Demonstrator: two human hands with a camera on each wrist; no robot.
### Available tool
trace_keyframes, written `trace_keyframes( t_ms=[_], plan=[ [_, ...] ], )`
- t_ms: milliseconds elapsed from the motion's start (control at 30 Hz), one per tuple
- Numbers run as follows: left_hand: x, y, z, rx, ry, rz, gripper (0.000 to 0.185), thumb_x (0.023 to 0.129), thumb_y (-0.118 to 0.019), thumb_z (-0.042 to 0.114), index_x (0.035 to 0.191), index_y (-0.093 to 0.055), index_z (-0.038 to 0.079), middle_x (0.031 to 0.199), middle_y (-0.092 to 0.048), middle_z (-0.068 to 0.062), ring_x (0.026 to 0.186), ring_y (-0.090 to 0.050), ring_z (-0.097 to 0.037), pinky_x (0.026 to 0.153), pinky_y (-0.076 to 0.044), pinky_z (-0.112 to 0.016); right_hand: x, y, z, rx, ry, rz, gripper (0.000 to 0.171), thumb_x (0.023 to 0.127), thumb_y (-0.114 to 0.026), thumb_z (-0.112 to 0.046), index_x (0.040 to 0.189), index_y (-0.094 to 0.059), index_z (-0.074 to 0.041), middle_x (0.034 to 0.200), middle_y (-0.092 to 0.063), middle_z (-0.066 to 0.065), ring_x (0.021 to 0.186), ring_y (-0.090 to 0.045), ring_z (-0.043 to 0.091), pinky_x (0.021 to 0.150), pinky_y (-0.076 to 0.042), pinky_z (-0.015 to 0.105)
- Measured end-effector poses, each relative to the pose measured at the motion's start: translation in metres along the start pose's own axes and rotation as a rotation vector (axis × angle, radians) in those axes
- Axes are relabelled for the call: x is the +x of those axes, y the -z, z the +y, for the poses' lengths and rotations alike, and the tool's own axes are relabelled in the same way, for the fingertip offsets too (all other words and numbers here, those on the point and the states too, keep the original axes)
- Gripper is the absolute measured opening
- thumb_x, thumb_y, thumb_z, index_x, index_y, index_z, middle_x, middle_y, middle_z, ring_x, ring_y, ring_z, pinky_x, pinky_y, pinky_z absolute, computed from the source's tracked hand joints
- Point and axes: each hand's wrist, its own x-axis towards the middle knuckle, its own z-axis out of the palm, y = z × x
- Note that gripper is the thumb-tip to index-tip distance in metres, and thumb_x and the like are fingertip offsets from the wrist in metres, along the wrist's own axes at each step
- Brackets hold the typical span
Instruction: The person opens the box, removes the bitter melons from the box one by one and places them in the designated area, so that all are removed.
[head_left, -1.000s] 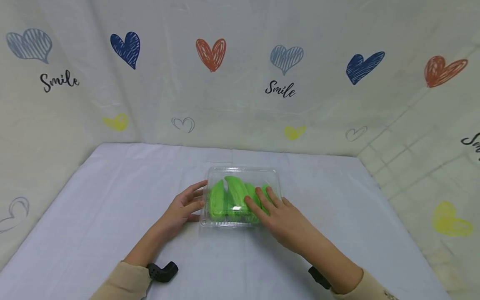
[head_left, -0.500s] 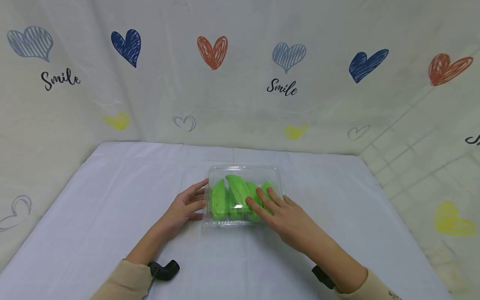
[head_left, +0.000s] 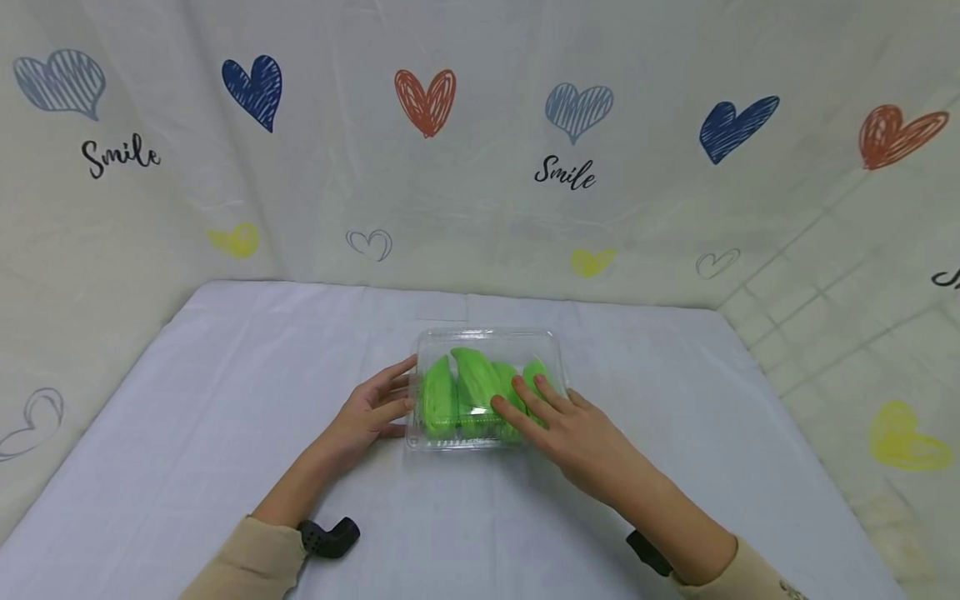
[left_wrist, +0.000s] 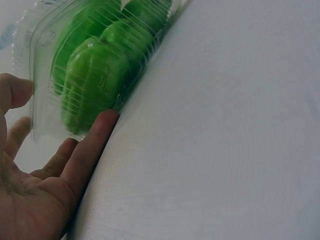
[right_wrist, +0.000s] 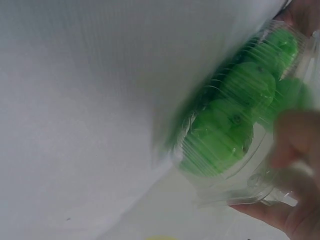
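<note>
A clear plastic clamshell box (head_left: pixel 487 339) with its lid down sits on the white cloth. Several long, bright green, fruit-like pieces (head_left: pixel 475 383) lie inside it. My left hand (head_left: pixel 365 417) is at the box's left side, fingers spread and fingertips at the edge; in the left wrist view its fingers (left_wrist: pixel 82 152) reach along the box's lower edge. My right hand (head_left: pixel 573 442) lies over the right part of the box, with extended fingers on the lid. In the right wrist view, one digit (right_wrist: pixel 260 212) shows by the rim and the others overlap the lid.
White cloth (head_left: pixel 225 400) covers the table around the box. Behind it hangs a pale sheet (head_left: pixel 480 192) printed with hearts and "Smile". A black device (head_left: pixel 330 538) is worn at my left wrist, and another (head_left: pixel 647 552) at my right.
The head view has shifted slightly. Both hands and the box keep nearly the same places relative to each other.
</note>
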Motion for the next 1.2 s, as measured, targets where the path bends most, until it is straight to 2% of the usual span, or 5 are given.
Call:
trace_keyframes(
  t_ms=[433,600,733,933,1200],
  plan=[
    [0.001,-0.002,0.014,0.063,0.035,-0.003,0.053,0.093,-0.053,0.023,0.14,-0.033,0.036,0.141,-0.036,-0.005,0.123,-0.042,-0.028,0.082,-0.049,-0.045,0.004,0.009,0.011,-0.004,0.065,0.128,0.089,0.066,-0.074,0.007,0.14,-0.039,-0.029,0.132,-0.051,0.007,0.11,-0.057,0.028,0.042,-0.045,0.03],
    [0.004,0.001,0.008,0.059,0.026,-0.039,0.054,0.094,-0.052,0.021,0.14,-0.03,0.04,0.142,-0.034,-0.005,0.126,-0.04,-0.028,0.084,-0.048,-0.045,0.001,0.007,0.014,0.006,0.018,0.135,0.088,0.066,-0.075,0.005,0.139,-0.04,-0.03,0.14,-0.043,0.006,0.122,-0.046,0.029,0.072,-0.052,0.042],
    [0.002,0.005,0.008,0.145,-0.006,-0.11,0.07,0.089,-0.059,0.019,0.143,-0.021,0.041,0.146,-0.026,-0.002,0.131,-0.033,-0.026,0.092,-0.042,-0.048,0.0,0.003,0.013,0.005,-0.031,0.116,0.085,0.07,-0.074,-0.002,0.14,-0.037,-0.033,0.143,-0.04,0.003,0.128,-0.04,0.029,0.097,-0.033,0.058],
    [-0.006,-0.003,0.02,0.251,-0.066,-0.147,0.105,0.072,-0.078,0.014,0.147,-0.007,0.033,0.15,-0.012,-0.01,0.133,-0.024,-0.033,0.088,-0.046,-0.044,0.007,-0.002,0.01,0.068,-0.035,0.211,0.074,0.068,-0.07,-0.003,0.134,-0.047,-0.029,0.137,-0.047,0.005,0.128,-0.038,0.033,0.101,-0.029,0.055],
    [-0.015,-0.024,0.04,0.338,-0.021,-0.077,0.11,0.07,-0.081,0.017,0.148,-0.005,0.028,0.153,-0.007,-0.001,0.134,-0.023,-0.031,0.08,-0.05,-0.034,0.021,-0.006,0.001,0.096,-0.043,0.24,0.071,0.069,-0.071,-0.01,0.133,-0.048,-0.031,0.135,-0.049,0.005,0.123,-0.044,0.034,0.094,-0.038,0.053]
  ],
)
